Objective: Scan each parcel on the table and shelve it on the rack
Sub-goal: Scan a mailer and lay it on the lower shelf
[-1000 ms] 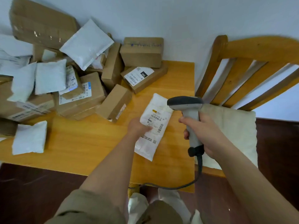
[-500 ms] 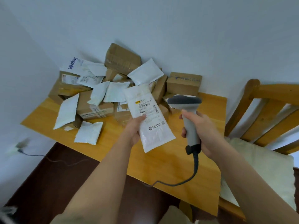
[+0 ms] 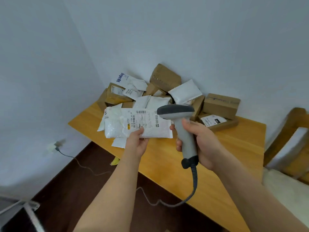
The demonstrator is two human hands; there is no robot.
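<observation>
above the table [image 3: 217, 164], our left hand [image 3: 136, 144] pinches a white parcel [image 3: 133, 124] label-up. our right hand [image 3: 202, 144] grips the scanner [image 3: 180, 124] just beside it, perhaps touching.

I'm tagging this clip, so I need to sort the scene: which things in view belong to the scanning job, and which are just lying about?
Job:
- white parcel, held in left hand
- scanner, gripped by right hand
- parcel pile
- table

Lying about:
- wooden chair
- wall plug
</observation>
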